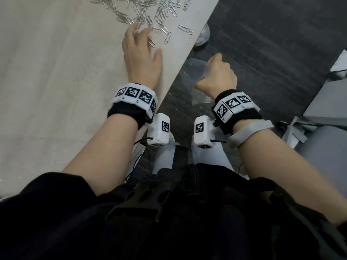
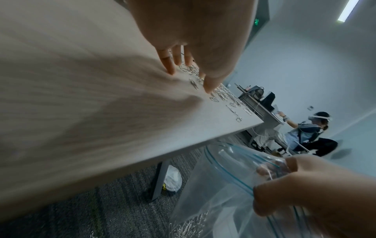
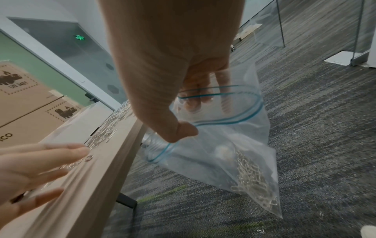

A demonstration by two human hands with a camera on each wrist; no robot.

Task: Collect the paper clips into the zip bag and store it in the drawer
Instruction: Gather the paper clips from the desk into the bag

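The left hand (image 1: 141,57) lies palm-down on the pale wood-grain tabletop (image 1: 56,72), fingers straight and slightly spread, fingertips (image 2: 170,70) touching the tabletop at the near edge of a scatter of loose silver wire paper clips (image 1: 150,14). A couple of clips sit right by or partly under the fingers; whether any is caught under them can't be told. Most of the clips lie further along the tabletop, near its edge & corner.

The right hand (image 1: 217,76) is off the table, just beside its edge & over the grey carpet floor (image 1: 272,44). It pinches the rim of a clear plastic zip bag w/ a blue seal strip (image 3: 230,145): thumb outside, fingers (image 3: 195,98) inside the mouth, which gapes wide. The bag hangs down below the table edge, near it; contact w/ the edge can't be told. A clump of silver clips already sits in the bag's lower corner (image 3: 252,183).

Both wrists wear black bands w/ white marker blocks (image 1: 135,96). Brown cardboard boxes (image 3: 26,99) stand behind the table in the right wrist view. A white bag (image 2: 172,180) lies on the floor by the table leg. Another person w/ a headset (image 2: 309,133) crouches well apart in the background.
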